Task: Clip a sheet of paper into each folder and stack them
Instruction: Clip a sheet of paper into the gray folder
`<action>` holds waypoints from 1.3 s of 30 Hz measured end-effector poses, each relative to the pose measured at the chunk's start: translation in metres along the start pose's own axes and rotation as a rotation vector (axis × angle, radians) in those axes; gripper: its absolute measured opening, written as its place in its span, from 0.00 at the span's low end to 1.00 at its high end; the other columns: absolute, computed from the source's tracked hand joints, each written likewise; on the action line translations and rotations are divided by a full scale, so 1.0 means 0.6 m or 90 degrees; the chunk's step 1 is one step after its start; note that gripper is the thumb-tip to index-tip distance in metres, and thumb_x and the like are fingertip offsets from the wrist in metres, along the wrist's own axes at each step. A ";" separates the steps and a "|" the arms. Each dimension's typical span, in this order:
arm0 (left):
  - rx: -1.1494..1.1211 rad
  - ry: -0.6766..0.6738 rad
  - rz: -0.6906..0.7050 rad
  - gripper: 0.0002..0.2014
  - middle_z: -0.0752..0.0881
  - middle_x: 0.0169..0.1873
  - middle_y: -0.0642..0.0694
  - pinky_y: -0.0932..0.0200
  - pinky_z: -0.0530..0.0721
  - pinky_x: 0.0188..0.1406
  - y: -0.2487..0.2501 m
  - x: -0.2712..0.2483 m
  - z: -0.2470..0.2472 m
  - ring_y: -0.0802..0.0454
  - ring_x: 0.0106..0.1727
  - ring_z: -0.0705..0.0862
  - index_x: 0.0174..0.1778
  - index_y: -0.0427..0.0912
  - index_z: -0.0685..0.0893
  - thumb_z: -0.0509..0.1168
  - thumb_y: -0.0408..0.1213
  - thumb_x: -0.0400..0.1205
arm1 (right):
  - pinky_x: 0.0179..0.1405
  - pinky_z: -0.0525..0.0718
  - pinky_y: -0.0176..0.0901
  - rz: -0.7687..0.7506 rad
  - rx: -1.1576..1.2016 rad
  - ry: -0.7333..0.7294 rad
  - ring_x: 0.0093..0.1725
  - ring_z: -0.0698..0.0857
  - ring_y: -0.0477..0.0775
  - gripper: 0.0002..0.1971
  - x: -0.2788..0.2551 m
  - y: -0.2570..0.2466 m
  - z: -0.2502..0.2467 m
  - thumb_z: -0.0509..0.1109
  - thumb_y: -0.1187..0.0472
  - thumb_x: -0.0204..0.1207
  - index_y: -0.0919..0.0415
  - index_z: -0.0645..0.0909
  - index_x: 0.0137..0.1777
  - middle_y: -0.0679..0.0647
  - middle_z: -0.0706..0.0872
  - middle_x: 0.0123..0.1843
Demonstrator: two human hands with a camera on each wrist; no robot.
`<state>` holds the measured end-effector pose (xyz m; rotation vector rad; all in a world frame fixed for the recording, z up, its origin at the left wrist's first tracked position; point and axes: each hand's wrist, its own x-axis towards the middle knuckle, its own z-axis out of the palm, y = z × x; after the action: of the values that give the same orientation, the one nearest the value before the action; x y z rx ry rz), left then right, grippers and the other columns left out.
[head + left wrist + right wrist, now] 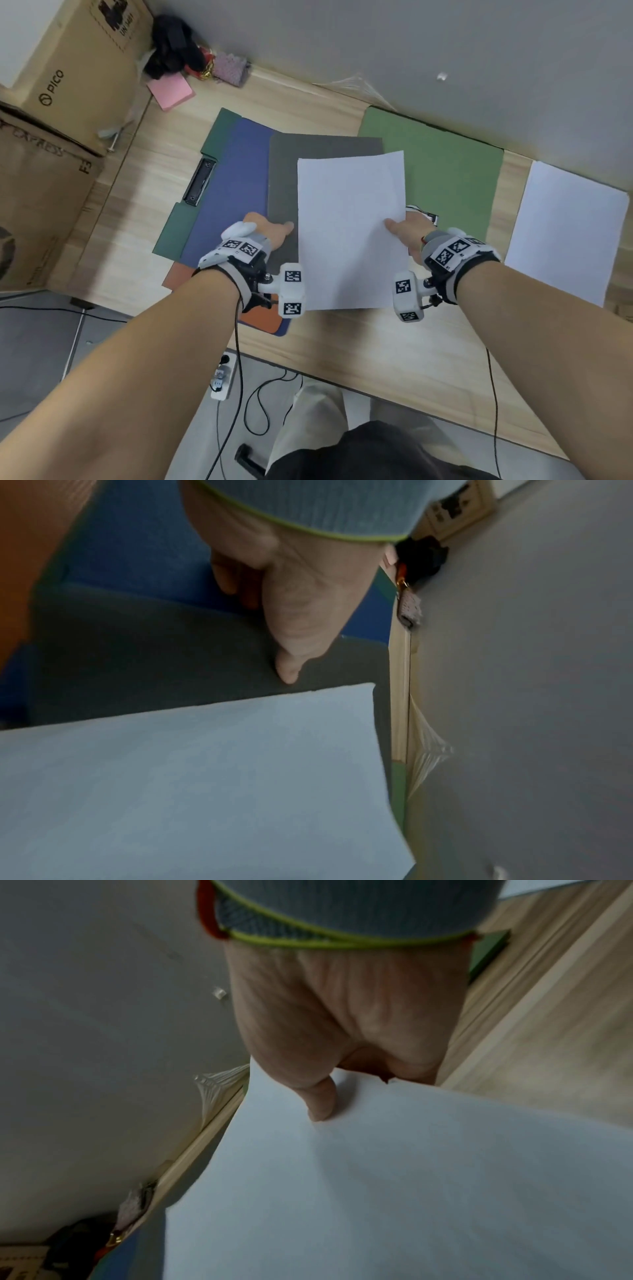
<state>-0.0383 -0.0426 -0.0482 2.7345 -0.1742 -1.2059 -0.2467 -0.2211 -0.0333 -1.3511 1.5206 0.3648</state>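
My right hand (406, 234) pinches the right edge of a white sheet of paper (349, 233), thumb (322, 1104) on top, holding it over a grey folder (284, 178). My left hand (272, 231) grips the grey folder's left edge, thumb (287, 669) on top and fingers curled at the edge. The grey folder lies on a pile with a blue folder (233, 192), a dark green one (219, 130) carrying a black clip (199, 181), and an orange one (263, 320). A separate green folder (445, 171) lies flat to the right.
A pile of white paper (565, 233) lies at the table's right end. Cardboard boxes (68, 68) stand at the left, with pink sticky notes (171, 89) and dark clutter (174, 44) in the back corner. A grey wall runs close behind the table.
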 end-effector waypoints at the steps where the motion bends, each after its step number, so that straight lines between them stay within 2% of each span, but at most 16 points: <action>1: -0.027 0.000 0.019 0.40 0.89 0.51 0.41 0.42 0.88 0.57 0.003 -0.002 -0.001 0.39 0.50 0.89 0.64 0.35 0.82 0.70 0.68 0.70 | 0.49 0.76 0.48 0.008 -0.006 0.003 0.57 0.71 0.59 0.32 0.003 0.009 -0.005 0.63 0.48 0.85 0.60 0.61 0.84 0.56 0.72 0.75; 3: -0.109 -0.011 0.084 0.31 0.87 0.59 0.41 0.42 0.86 0.62 0.016 -0.019 -0.009 0.38 0.57 0.87 0.66 0.36 0.81 0.70 0.58 0.78 | 0.49 0.78 0.49 0.027 -0.013 0.014 0.57 0.74 0.61 0.33 0.001 0.024 -0.019 0.62 0.48 0.86 0.59 0.56 0.86 0.56 0.69 0.77; 5: -0.174 -0.042 0.157 0.16 0.88 0.59 0.42 0.44 0.86 0.62 0.037 -0.047 -0.019 0.40 0.57 0.87 0.62 0.40 0.82 0.68 0.46 0.84 | 0.56 0.79 0.53 0.034 -0.006 0.028 0.64 0.77 0.65 0.34 -0.007 0.043 -0.039 0.61 0.48 0.86 0.59 0.53 0.87 0.57 0.65 0.83; 8: -0.155 -0.063 0.255 0.08 0.90 0.55 0.42 0.52 0.85 0.49 0.071 -0.083 -0.039 0.43 0.48 0.87 0.58 0.44 0.83 0.66 0.41 0.86 | 0.56 0.79 0.54 0.035 0.020 0.083 0.60 0.78 0.64 0.34 -0.017 0.077 -0.083 0.63 0.48 0.85 0.63 0.58 0.85 0.60 0.71 0.78; 11: -0.110 -0.073 0.347 0.05 0.91 0.48 0.45 0.49 0.89 0.51 0.125 -0.146 -0.057 0.42 0.46 0.89 0.51 0.47 0.85 0.68 0.41 0.81 | 0.42 0.77 0.50 0.071 0.037 0.142 0.42 0.78 0.61 0.33 -0.043 0.131 -0.158 0.63 0.46 0.85 0.66 0.61 0.83 0.58 0.74 0.62; 13: -0.091 -0.108 0.402 0.03 0.91 0.40 0.45 0.44 0.92 0.47 0.162 -0.190 -0.059 0.42 0.42 0.90 0.45 0.48 0.83 0.68 0.41 0.77 | 0.32 0.72 0.47 0.087 0.043 0.173 0.40 0.77 0.60 0.35 -0.057 0.159 -0.200 0.61 0.46 0.86 0.64 0.55 0.86 0.63 0.75 0.71; 15: -0.090 -0.157 0.444 0.05 0.90 0.41 0.41 0.44 0.93 0.38 0.196 -0.240 -0.041 0.42 0.41 0.90 0.43 0.48 0.79 0.69 0.39 0.76 | 0.27 0.69 0.46 0.089 0.054 0.185 0.33 0.75 0.58 0.35 -0.077 0.180 -0.239 0.60 0.47 0.87 0.63 0.52 0.87 0.65 0.72 0.78; 17: -0.110 -0.196 0.454 0.10 0.83 0.43 0.42 0.46 0.93 0.33 0.224 -0.284 -0.013 0.44 0.36 0.87 0.44 0.48 0.76 0.73 0.38 0.77 | 0.28 0.72 0.46 0.051 0.077 0.183 0.35 0.78 0.59 0.35 -0.085 0.195 -0.263 0.63 0.47 0.85 0.66 0.58 0.85 0.66 0.75 0.76; 19: -0.137 -0.231 0.447 0.17 0.80 0.44 0.45 0.43 0.93 0.36 0.241 -0.315 0.018 0.45 0.34 0.86 0.52 0.45 0.77 0.78 0.43 0.76 | 0.37 0.82 0.49 0.000 0.142 0.172 0.47 0.86 0.67 0.31 -0.092 0.204 -0.277 0.67 0.46 0.81 0.66 0.69 0.78 0.66 0.80 0.71; 22: -0.137 -0.260 0.419 0.32 0.83 0.53 0.46 0.42 0.93 0.42 0.260 -0.346 0.059 0.47 0.43 0.91 0.63 0.43 0.76 0.80 0.56 0.72 | 0.46 0.84 0.56 -0.049 0.203 0.153 0.57 0.86 0.67 0.26 -0.096 0.230 -0.300 0.68 0.48 0.80 0.63 0.76 0.72 0.64 0.84 0.66; 25: -0.142 -0.264 0.382 0.38 0.84 0.59 0.48 0.47 0.94 0.43 0.270 -0.355 0.079 0.49 0.48 0.92 0.67 0.46 0.74 0.79 0.63 0.68 | 0.46 0.79 0.52 -0.086 0.216 0.149 0.62 0.84 0.69 0.18 -0.117 0.232 -0.314 0.67 0.52 0.83 0.61 0.79 0.67 0.63 0.85 0.65; 27: -0.126 -0.264 0.371 0.37 0.85 0.57 0.49 0.48 0.94 0.45 0.279 -0.366 0.090 0.49 0.48 0.92 0.68 0.49 0.73 0.79 0.61 0.69 | 0.46 0.77 0.51 -0.106 0.215 0.151 0.58 0.85 0.67 0.16 -0.123 0.245 -0.331 0.66 0.53 0.84 0.61 0.80 0.66 0.63 0.86 0.63; 30: -0.110 -0.211 0.355 0.24 0.86 0.50 0.47 0.45 0.93 0.49 0.286 -0.369 0.089 0.48 0.44 0.90 0.71 0.48 0.73 0.69 0.44 0.79 | 0.47 0.78 0.50 -0.115 0.192 0.160 0.52 0.82 0.61 0.17 -0.119 0.269 -0.345 0.65 0.54 0.85 0.60 0.79 0.70 0.59 0.86 0.60; 34: 0.064 0.053 0.390 0.13 0.82 0.51 0.44 0.55 0.83 0.48 0.292 -0.342 0.067 0.44 0.49 0.80 0.60 0.46 0.74 0.63 0.31 0.81 | 0.53 0.80 0.51 -0.095 0.150 0.225 0.56 0.83 0.63 0.16 -0.114 0.297 -0.360 0.64 0.59 0.84 0.67 0.79 0.68 0.61 0.85 0.59; 37: 0.136 0.120 0.382 0.18 0.76 0.45 0.42 0.53 0.74 0.48 0.266 -0.315 0.045 0.44 0.48 0.74 0.54 0.51 0.63 0.63 0.27 0.81 | 0.62 0.78 0.52 -0.090 0.130 0.307 0.64 0.82 0.66 0.17 -0.116 0.302 -0.382 0.64 0.58 0.83 0.68 0.79 0.67 0.63 0.84 0.65; 39: 0.153 0.125 0.350 0.19 0.74 0.38 0.43 0.52 0.73 0.50 0.242 -0.297 0.033 0.43 0.49 0.74 0.58 0.58 0.69 0.63 0.27 0.82 | 0.60 0.78 0.51 -0.144 0.169 0.345 0.61 0.83 0.64 0.16 -0.127 0.291 -0.402 0.64 0.59 0.83 0.68 0.79 0.65 0.63 0.85 0.63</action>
<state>-0.1793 -0.1575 0.0935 2.6910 -1.0233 -0.7999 -0.5244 -0.3074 0.0658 -1.4530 1.7479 -0.3659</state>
